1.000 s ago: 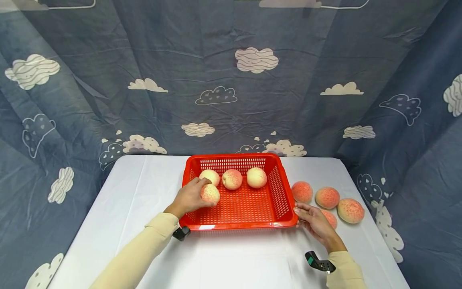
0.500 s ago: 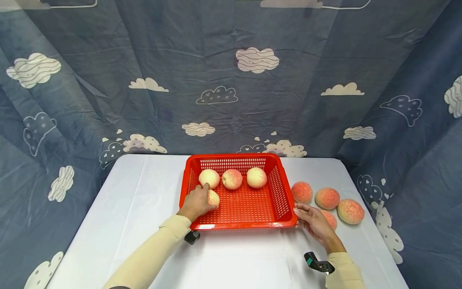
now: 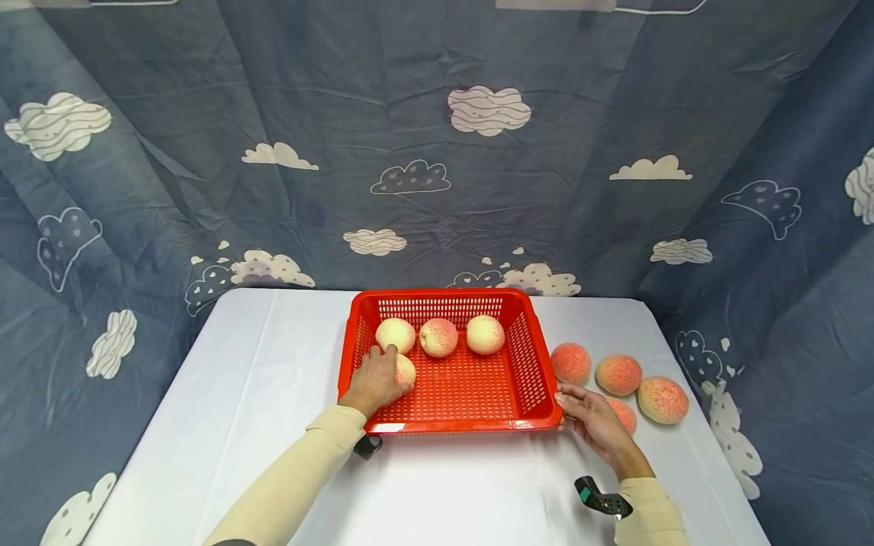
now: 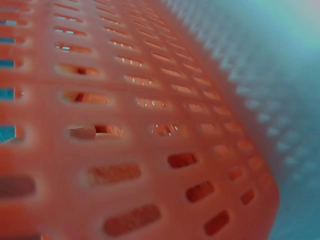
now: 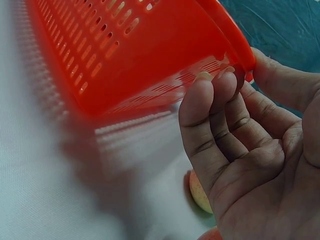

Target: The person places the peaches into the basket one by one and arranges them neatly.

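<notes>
A red plastic basket with slotted walls stands on the white-covered table. My left hand reaches over its left side and holds a pale, pink-speckled peach low inside; the hand hides part of that fruit. Along the back of the basket lie a pale peach, a pinker peach and another pale peach. At the front right corner, my right hand pinches the basket's rim between thumb and curled fingers, which the right wrist view shows closely. Only the slotted basket wall fills most of the left wrist view.
Several pinkish peaches lie right of the basket on the table, among them one at the back, one at the far right and one partly behind the right hand. A dark cloud-print curtain hangs behind the table.
My left hand has moved right and down into the basket with the peach, shifting only slightly in the last half second. The right hand and the basket have stayed in place.
</notes>
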A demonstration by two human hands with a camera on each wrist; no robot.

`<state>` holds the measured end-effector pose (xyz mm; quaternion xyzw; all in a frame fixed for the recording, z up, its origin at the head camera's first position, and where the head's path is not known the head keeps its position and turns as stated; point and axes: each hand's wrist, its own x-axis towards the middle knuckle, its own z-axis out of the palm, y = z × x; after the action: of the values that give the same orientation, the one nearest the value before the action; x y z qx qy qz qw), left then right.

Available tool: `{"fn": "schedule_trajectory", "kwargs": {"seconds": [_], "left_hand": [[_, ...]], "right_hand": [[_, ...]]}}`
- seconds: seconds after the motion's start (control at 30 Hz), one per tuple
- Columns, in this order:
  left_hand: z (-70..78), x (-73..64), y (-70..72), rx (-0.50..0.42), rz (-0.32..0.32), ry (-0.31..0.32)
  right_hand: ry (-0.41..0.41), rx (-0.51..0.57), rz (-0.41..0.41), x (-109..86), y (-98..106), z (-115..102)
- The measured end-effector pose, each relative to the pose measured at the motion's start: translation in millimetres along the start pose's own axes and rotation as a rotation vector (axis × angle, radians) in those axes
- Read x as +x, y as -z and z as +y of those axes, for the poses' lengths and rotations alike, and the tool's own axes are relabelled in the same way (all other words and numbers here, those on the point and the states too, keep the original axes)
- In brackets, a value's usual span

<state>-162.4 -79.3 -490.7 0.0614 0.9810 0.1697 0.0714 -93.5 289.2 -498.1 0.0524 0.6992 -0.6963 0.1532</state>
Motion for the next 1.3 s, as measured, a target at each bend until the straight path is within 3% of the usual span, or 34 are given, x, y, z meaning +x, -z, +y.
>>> {"fn": "schedule_trajectory", "kwargs": {"seconds": [0.37, 0.57, 0.83, 1.03, 1.3], "left_hand": [[2.2, -5.2, 5.8, 0.057, 0.015, -0.047], [-0.6, -6.7, 11.8, 0.031, 0.014, -0.048], [0.4, -15.9, 39.7, -0.144, -0.012, -0.057], [-9.3, -15.9, 62.0, -0.411, 0.019, -0.067], [-42.3, -11.9, 84.5, -0.643, -0.011, 0.076]], "right_hand": [[-0.018, -0.003, 0.006, -0.9, -1, -1], [-0.014, -0.002, -0.004, -1.7, -2, -2], [-0.021, 0.009, -0.003, -2.1, -2, -4], [-0.039, 0.008, 0.01, -2.2, -1, -5], [-0.041, -0.004, -0.004, -0.8, 0, -6]]}}
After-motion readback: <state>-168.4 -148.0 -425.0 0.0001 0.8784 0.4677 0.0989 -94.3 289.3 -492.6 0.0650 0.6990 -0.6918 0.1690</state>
